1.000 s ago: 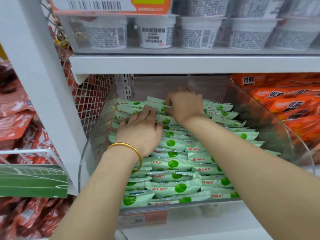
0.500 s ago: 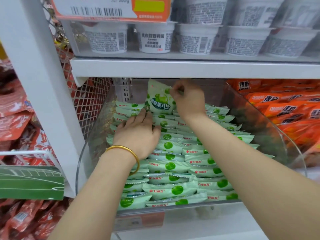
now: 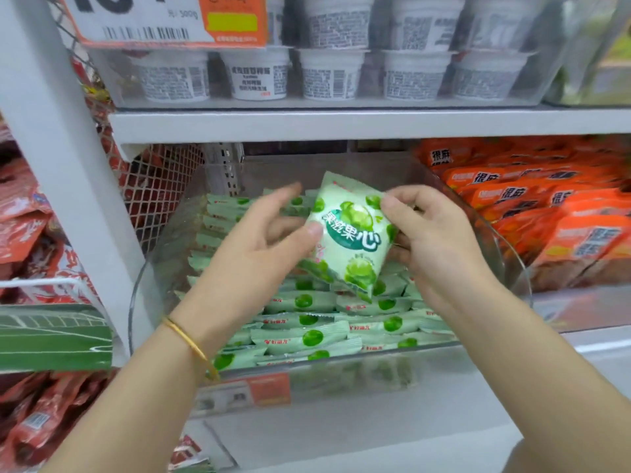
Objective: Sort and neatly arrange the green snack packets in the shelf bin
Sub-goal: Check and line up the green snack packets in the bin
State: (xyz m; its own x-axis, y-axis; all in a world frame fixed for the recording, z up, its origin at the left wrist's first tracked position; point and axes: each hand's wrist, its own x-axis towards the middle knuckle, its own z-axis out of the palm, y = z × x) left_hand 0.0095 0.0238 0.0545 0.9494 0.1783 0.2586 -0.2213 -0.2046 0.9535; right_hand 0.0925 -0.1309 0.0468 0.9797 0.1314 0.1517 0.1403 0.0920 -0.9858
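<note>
A clear plastic shelf bin [image 3: 512, 268] holds rows of several green snack packets [image 3: 307, 336] lying flat in layers. One green packet [image 3: 351, 233] is lifted above the pile, its printed face turned to me. My right hand [image 3: 433, 240] pinches its right edge between thumb and fingers. My left hand [image 3: 259, 244] touches its left edge with the thumb, the fingers spread behind it. A gold bangle sits on my left wrist.
Orange snack packets [image 3: 546, 206] fill the bin to the right. White cups [image 3: 331, 76] stand on the shelf above, low over the bin. A white upright [image 3: 68, 165] and wire mesh [image 3: 160, 186] bound the left, with red packets [image 3: 20, 213] beyond.
My right hand pulled one packet up from the back of the pile and brought it forward. My left hand left the pile and rose to meet the packet.
</note>
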